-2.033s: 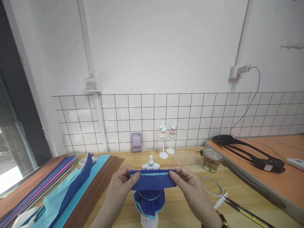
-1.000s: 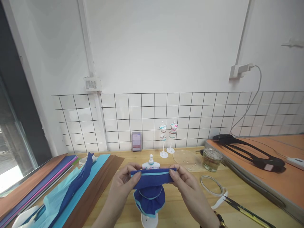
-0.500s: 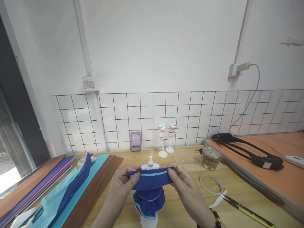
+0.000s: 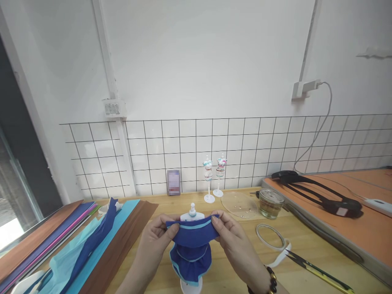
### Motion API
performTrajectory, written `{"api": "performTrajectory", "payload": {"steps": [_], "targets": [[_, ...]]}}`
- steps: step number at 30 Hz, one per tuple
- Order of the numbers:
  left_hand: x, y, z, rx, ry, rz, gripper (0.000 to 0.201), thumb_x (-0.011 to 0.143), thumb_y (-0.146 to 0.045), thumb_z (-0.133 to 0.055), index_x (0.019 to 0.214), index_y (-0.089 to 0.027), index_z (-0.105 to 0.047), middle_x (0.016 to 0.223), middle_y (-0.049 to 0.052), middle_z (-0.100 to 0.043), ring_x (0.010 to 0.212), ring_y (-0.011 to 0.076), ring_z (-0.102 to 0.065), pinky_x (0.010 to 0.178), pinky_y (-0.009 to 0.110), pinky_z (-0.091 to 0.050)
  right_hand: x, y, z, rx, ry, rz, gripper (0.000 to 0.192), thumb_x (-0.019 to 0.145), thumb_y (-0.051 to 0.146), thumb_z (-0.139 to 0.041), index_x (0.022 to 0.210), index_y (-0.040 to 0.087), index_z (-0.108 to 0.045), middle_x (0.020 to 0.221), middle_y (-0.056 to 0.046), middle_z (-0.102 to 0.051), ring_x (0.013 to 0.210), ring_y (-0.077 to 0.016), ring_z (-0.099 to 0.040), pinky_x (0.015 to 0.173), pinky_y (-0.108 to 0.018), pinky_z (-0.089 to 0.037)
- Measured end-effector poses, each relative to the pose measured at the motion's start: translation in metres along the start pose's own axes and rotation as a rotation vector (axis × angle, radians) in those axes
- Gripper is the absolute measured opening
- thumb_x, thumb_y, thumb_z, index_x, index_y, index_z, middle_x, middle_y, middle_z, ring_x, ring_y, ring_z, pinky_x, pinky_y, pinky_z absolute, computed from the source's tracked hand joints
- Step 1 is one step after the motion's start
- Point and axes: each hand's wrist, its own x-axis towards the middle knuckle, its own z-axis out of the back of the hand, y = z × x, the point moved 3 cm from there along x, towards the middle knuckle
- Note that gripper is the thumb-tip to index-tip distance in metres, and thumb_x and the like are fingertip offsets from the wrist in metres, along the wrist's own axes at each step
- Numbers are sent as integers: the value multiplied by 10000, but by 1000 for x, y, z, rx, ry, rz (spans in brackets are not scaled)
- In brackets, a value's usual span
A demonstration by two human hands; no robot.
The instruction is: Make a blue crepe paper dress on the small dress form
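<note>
A dark blue strip of fabric (image 4: 194, 234) with a light blue line along its upper edge is stretched across the chest of a small white dress form (image 4: 192, 214). My left hand (image 4: 157, 238) pinches its left end between thumb and fingers. At the other end, my right hand (image 4: 231, 237) grips the strip in the same way. Below the strip, a dark blue skirt (image 4: 191, 261) with light blue trim hangs on the form. The form's round white base (image 4: 191, 286) shows under the hem. The form's middle is hidden behind the strip.
Folded fabrics (image 4: 119, 241) lie at the left. Two small dress forms (image 4: 208, 175) stand near the tiled wall beside a clear round lid (image 4: 240, 205) and a glass jar (image 4: 271, 203). Scissors (image 4: 318, 271), a ring (image 4: 270, 237) and white ribbon (image 4: 279, 258) are at the right.
The right end of the strip has moved slightly left with my right hand, and the strip now sags in a slight curve. Both hands keep their pinch. The view has shifted a little.
</note>
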Motion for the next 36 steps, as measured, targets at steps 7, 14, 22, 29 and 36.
{"api": "performTrajectory", "payload": {"steps": [7, 14, 22, 29, 36], "targets": [[1, 3, 0, -33, 25, -11, 167, 654, -316, -775, 647, -173, -689, 713, 32, -715, 636, 138, -576, 590, 219, -456, 2, -6, -5, 20, -7, -20, 262, 787, 433, -653, 767, 181, -584, 640, 43, -528, 590, -94, -445, 580, -218, -354], [1, 3, -1, -63, -1, 3, 196, 621, -343, -797, 657, -169, -716, 721, 33, -718, 637, 127, -557, 612, 213, -446, 1, -5, -12, -1, -2, -15, 243, 794, 414, -651, 770, 180, -588, 660, 34, -536, 605, -100, -462, 595, -226, -378], [-2, 7, -6, -165, -14, 49, 201, 645, -342, -789, 707, -163, -722, 691, 7, -689, 698, 125, -577, 669, 202, -449, 1, -6, -16, -72, -25, 15, 243, 780, 414, -664, 783, 175, -620, 684, 26, -556, 610, -98, -465, 571, -213, -385], [-4, 8, -15, -314, -87, 97, 268, 559, -313, -846, 740, -156, -725, 669, 5, -685, 644, 101, -585, 610, 169, -451, -10, 1, -27, -138, -41, 95, 250, 747, 433, -687, 737, 187, -647, 682, 3, -600, 648, -126, -524, 595, -220, -432], [-3, 12, -17, -428, -44, 69, 490, 638, -260, -812, 1086, -220, -620, 657, -29, -629, 538, 69, -537, 512, 162, -419, -14, 2, -34, -183, 5, 103, 205, 776, 423, -661, 770, 218, -661, 745, -3, -609, 710, -137, -544, 652, -221, -444]]}}
